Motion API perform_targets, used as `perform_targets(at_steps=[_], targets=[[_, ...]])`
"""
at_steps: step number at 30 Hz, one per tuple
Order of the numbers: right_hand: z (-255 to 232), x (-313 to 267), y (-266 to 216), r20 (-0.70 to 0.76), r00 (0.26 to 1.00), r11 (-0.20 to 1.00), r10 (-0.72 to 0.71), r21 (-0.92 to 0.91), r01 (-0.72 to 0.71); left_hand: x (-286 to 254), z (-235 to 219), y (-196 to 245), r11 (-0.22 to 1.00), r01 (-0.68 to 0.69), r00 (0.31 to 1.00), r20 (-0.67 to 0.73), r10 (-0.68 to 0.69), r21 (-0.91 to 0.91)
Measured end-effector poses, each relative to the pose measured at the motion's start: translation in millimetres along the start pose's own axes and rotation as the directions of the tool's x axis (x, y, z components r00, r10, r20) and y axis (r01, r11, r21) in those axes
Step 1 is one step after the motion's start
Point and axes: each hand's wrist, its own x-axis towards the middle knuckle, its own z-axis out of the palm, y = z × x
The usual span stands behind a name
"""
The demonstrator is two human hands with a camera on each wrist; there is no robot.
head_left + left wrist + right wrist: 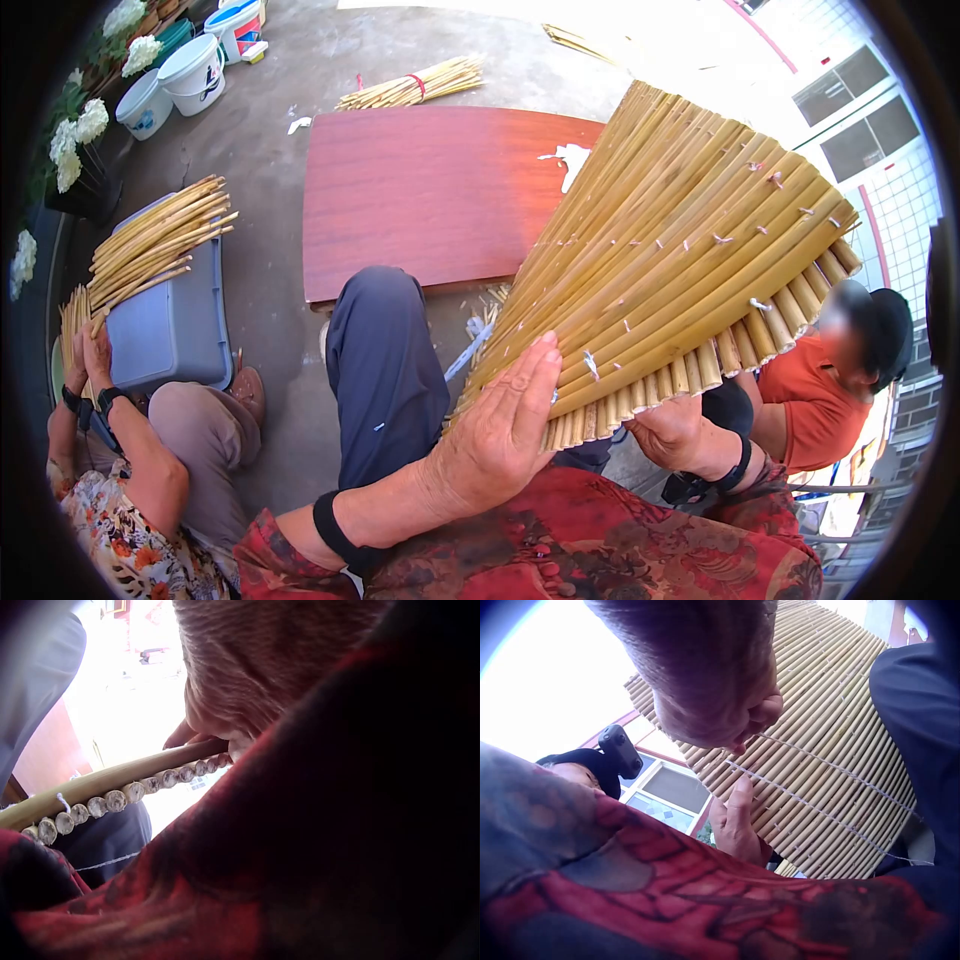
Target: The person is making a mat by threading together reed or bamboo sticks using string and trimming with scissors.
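Note:
A mat of cane sticks (660,260) bound with white cord stands tilted over the lap, its cut stick ends facing me. My left hand (505,420) grips its near edge, fingers flat on the upper face; in the right wrist view the left thumb (740,802) presses the underside. Beneath the mat, my right hand (675,435) has curled fingers, their tips pinching at a white cord (817,761) that runs across the sticks. The left wrist view shows the row of round stick ends (116,800) and a short cord tail (63,801).
A reddish wooden board (430,190) lies ahead, with a tied stick bundle (415,85) behind it. At left, another person's hands (92,355) hold sticks by a grey-blue bin (175,320). A person in orange (825,400) sits at right. Buckets (190,75) stand back left.

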Motion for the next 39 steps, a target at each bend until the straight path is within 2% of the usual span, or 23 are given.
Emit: perform_targets(at_steps=[4,12,16,18,19,21,22,23,25,27,29,30,31,33,34,36,39], targets=[[2,-4,-1,-0.028,1.0,1.0,0.014,-0.023,-0.015,1,0,0,1.0,0.0,1.0,0.009,0.0,0.003],[-6,-8,-6,0.114,0.99,0.997,0.078,-0.007,-0.077,0,1,-2,0.999,-0.025,1.0,-0.007,0.025,0.026],[-4,-2,-9,0.071,0.996,0.999,0.054,0.002,-0.054,0,5,-3,0.998,-0.046,0.999,-0.007,0.046,0.046],[-8,7,-17,0.155,0.969,0.977,0.195,0.06,-0.206,2,4,-7,0.997,-0.057,0.998,-0.012,0.058,0.055],[-7,7,-16,0.148,0.969,0.976,0.2,0.056,-0.21,3,3,-7,0.996,-0.065,0.998,-0.007,0.066,0.053],[-4,2,-10,0.184,0.93,0.926,0.317,0.154,-0.346,7,4,-6,0.999,-0.037,0.999,-0.004,0.037,0.026],[-5,-5,-5,0.246,0.919,0.921,0.309,0.164,-0.354,8,5,-7,0.998,-0.052,0.999,0.007,0.052,0.028],[-5,-5,-7,0.229,0.921,0.92,0.316,0.163,-0.356,8,8,-8,0.999,-0.042,0.999,-0.003,0.042,0.025],[-6,3,-12,0.173,0.869,0.827,0.463,0.268,-0.494,8,9,-5,0.999,-0.042,0.999,-0.004,0.042,0.031],[-8,6,-15,0.108,0.862,0.795,0.495,0.344,-0.5,8,11,1,0.999,0.043,0.999,0.019,-0.043,-0.027],[-15,7,-17,0.257,0.811,0.737,0.526,0.34,-0.585,11,10,5,0.997,0.061,0.998,0.014,-0.06,-0.046],[-18,8,-23,0.314,0.74,0.65,0.595,0.354,-0.672,11,10,6,0.994,0.092,0.996,0.001,-0.092,-0.064],[-18,9,-24,0.307,0.743,0.653,0.594,0.356,-0.669,12,12,7,0.994,0.086,0.996,0.002,-0.086,-0.061],[-18,9,-25,0.337,0.678,0.522,0.653,0.449,-0.725,11,17,9,0.997,0.077,0.997,-0.017,-0.078,-0.013],[-18,9,-24,0.333,0.677,0.52,0.656,0.451,-0.725,11,17,10,0.997,0.073,0.997,-0.012,-0.073,-0.013],[-18,11,-21,0.34,0.722,0.547,0.603,0.483,-0.684,12,16,11,0.993,0.115,0.993,-0.024,-0.116,-0.012],[-18,12,-17,0.353,0.754,0.575,0.553,0.493,-0.653,9,19,6,0.996,0.072,0.996,-0.05,-0.069,0.058]])
